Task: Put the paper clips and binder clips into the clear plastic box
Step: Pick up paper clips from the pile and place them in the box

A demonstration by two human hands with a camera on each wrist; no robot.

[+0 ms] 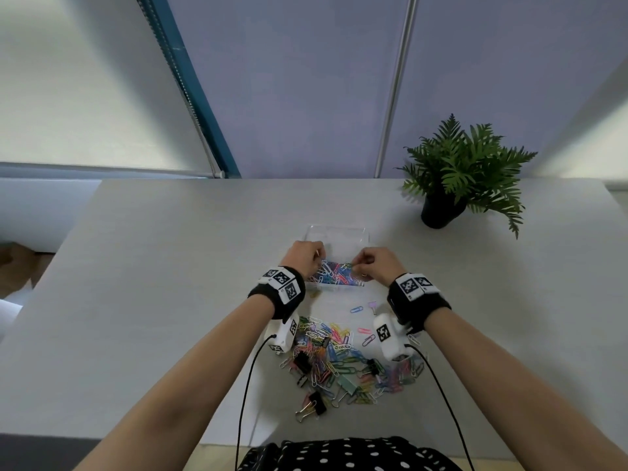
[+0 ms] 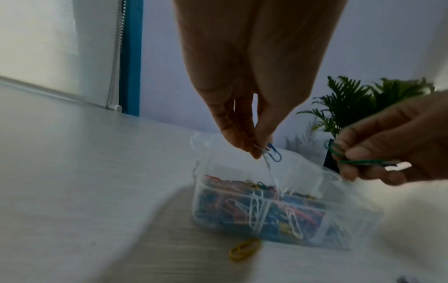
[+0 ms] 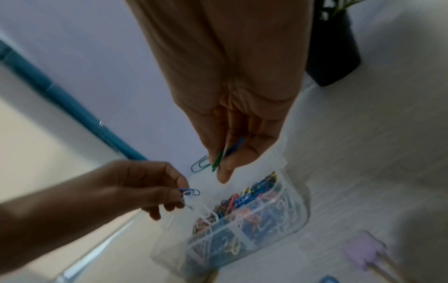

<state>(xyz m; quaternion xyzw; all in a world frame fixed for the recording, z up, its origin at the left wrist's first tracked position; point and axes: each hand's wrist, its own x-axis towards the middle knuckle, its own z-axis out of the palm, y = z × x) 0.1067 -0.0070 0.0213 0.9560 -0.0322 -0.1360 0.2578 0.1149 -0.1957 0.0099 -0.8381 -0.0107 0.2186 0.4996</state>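
The clear plastic box (image 1: 361, 236) sits mid-table, open, with many coloured paper clips inside (image 2: 257, 208) (image 3: 244, 214). Both hands hover just over it. My left hand (image 1: 306, 256) pinches a few paper clips (image 2: 271, 152), blue and white, above the box's left side. My right hand (image 1: 375, 265) pinches green and blue paper clips (image 3: 218, 159) over the right side. Nearer me lies a loose pile of paper clips (image 1: 339, 362) mixed with black binder clips (image 1: 314, 404).
A potted fern (image 1: 458, 175) stands at the back right of the grey table (image 1: 170, 283). One yellow clip (image 2: 244, 249) lies in front of the box, and a lilac binder clip (image 3: 366, 250) to its right. Window blinds and a wall lie beyond the far edge.
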